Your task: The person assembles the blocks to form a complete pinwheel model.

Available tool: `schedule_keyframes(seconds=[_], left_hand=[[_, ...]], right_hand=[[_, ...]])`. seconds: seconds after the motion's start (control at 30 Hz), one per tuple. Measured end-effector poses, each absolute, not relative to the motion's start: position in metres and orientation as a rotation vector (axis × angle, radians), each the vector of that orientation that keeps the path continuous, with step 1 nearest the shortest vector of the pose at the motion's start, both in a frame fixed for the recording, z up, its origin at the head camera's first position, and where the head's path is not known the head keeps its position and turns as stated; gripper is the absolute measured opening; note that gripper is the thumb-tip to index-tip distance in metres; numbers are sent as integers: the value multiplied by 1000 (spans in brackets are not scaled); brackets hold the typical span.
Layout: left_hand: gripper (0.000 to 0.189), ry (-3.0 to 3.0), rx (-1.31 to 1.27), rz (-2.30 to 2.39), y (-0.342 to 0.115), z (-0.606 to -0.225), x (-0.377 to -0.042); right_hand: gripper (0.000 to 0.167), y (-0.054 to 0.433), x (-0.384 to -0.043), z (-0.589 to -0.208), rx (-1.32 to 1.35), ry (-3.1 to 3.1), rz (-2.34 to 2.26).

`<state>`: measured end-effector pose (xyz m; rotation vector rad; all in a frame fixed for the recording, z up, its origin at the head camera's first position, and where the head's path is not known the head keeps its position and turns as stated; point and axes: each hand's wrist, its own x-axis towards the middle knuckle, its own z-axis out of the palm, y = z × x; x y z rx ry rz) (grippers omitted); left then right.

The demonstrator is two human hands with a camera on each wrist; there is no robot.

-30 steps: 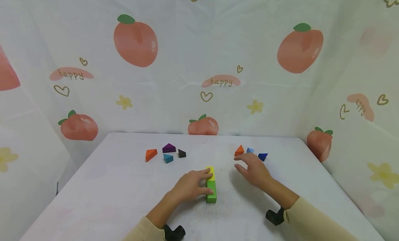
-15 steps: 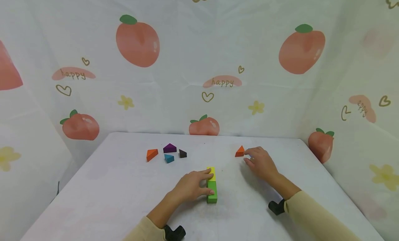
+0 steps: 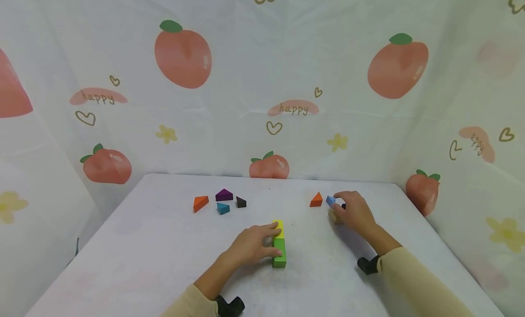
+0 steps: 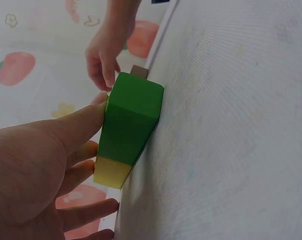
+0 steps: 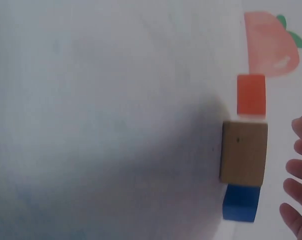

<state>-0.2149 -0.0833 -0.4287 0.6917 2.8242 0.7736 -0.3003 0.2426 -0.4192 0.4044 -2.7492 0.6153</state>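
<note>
My left hand [image 3: 251, 245] rests its thumb on a green block [image 3: 280, 261] and its fingertips on a yellow block [image 3: 280, 224]; the two blocks lie end to end. In the left wrist view its other fingers spread past the yellow block. At the right, my right hand [image 3: 356, 212] hovers with parted fingers over a plain wooden block [image 3: 334, 216]. Beside it are a light blue triangular block [image 3: 330, 201] and a dark blue block [image 3: 343, 206], partly hidden by the fingers. The right wrist view has these fingers apart from the wooden block [image 5: 244, 153].
An orange triangular block [image 3: 316, 200] lies just left of the right hand. Toward the back left of the white table [image 3: 164, 244] are an orange block [image 3: 200, 203], a purple one [image 3: 223, 195], a teal one [image 3: 223, 208] and a black one [image 3: 241, 202].
My right hand has moved rightward from beside the orange block. The wooden block has come into view beneath it, and the light blue block shows again. The left hand stays on its two blocks.
</note>
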Motion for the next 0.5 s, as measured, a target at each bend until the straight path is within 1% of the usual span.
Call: schedule_keyframes(seconds=[0.27,0.5], left_hand=[[62,2835,677,761,-82,-430,-216],[62,2838,678,763,-81,-430,-216]], right_hand=[[36,258,-309,-421,270,-2859,549],[40,269,-315,-421,231,-2931,474]])
